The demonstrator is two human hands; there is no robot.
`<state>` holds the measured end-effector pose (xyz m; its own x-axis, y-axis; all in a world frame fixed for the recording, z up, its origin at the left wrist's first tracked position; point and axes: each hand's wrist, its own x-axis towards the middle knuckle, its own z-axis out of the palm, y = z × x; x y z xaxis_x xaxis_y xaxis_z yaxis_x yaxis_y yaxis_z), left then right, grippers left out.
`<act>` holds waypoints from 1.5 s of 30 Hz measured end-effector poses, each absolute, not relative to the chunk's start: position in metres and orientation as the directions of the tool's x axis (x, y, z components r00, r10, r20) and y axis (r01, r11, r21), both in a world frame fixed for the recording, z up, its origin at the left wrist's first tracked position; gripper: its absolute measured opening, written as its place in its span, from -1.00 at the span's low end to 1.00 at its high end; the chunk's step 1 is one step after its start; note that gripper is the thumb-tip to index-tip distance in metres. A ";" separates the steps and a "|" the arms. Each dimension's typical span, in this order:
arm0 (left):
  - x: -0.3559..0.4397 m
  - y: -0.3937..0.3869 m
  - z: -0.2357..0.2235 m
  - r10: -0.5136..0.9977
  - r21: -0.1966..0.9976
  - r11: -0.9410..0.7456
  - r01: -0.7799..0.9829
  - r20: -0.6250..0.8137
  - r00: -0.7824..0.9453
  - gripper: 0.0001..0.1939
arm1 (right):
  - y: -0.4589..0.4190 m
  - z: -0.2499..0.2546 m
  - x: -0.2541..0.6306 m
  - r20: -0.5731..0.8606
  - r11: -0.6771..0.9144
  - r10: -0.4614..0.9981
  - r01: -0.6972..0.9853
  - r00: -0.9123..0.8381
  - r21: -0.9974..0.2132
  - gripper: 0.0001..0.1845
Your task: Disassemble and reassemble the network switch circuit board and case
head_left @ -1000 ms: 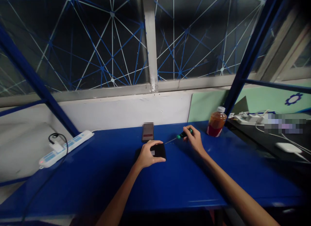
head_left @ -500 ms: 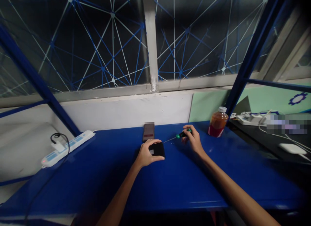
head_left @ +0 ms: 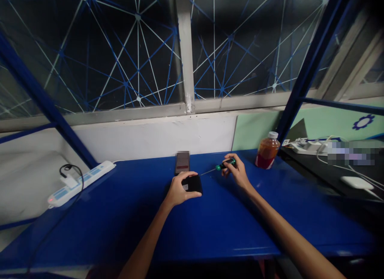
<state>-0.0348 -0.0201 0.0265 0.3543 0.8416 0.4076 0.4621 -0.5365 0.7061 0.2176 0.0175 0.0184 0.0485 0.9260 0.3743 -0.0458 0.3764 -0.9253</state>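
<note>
My left hand (head_left: 177,191) grips a small black box-like device (head_left: 193,184) between thumb and fingers, just above or on the blue table; a pale label shows near its left end. In my right hand (head_left: 238,171) is a screwdriver (head_left: 225,164) with a black and green handle. Its thin shaft points left, and the tip is at the upper right corner of the black device. Whether the tip sits in a screw is too small to tell. Behind my left hand a phone (head_left: 183,162) stands with its screen towards me.
On the blue table (head_left: 222,227), a white power strip (head_left: 81,185) with a black cable lies at the left. A bottle of reddish drink (head_left: 268,150) stands at the back right. Further right are a white charger (head_left: 357,183) and cables on a black surface. Blue metal posts (head_left: 312,75) rise at both sides.
The whole view has shifted slightly. Both hands keep their holds, and the screwdriver tip stays at the device's corner; its handle has turned or shifted a little.
</note>
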 end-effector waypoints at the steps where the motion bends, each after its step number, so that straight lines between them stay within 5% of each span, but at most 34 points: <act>1: -0.035 -0.020 0.027 0.841 0.706 -0.537 0.462 0.407 0.356 -0.39 | 0.018 0.018 0.217 0.376 0.378 0.925 -0.040 0.050 -0.925 -0.64; 8: -0.035 -0.020 0.026 0.838 0.707 -0.541 0.455 0.409 0.361 -0.37 | 0.016 0.018 0.217 0.398 0.385 0.912 0.128 0.102 -0.914 -0.66; 16: -0.035 -0.019 0.024 0.839 0.703 -0.540 0.462 0.407 0.362 -0.39 | 0.020 0.019 0.223 0.326 0.316 0.943 -0.135 -0.062 -0.939 -0.70; 24: -0.033 -0.021 0.026 0.829 0.687 -0.554 0.469 0.409 0.381 -0.39 | 0.019 0.018 0.218 0.374 0.373 0.924 0.025 0.082 -0.927 -0.64; 31: -0.031 -0.019 0.021 0.819 0.640 -0.573 0.511 0.427 0.384 -0.40 | 0.018 0.020 0.216 0.349 0.343 0.937 -0.142 -0.022 -0.929 -0.58; 38: -0.025 -0.016 0.007 0.790 0.516 -0.612 0.599 0.431 0.435 -0.49 | 0.021 0.018 0.219 0.470 0.438 0.859 0.184 0.203 -0.880 -0.60; 45: -0.023 -0.017 0.003 0.774 0.436 -0.631 0.641 0.410 0.483 -0.54 | 0.020 0.017 0.227 0.545 0.432 0.816 0.424 0.192 -0.796 -0.65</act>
<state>-0.0228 -0.0168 0.0031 0.4833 0.7737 0.4096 0.6414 -0.6314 0.4360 0.2273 0.0199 0.0175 0.1916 0.8164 0.5448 0.4238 0.4319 -0.7962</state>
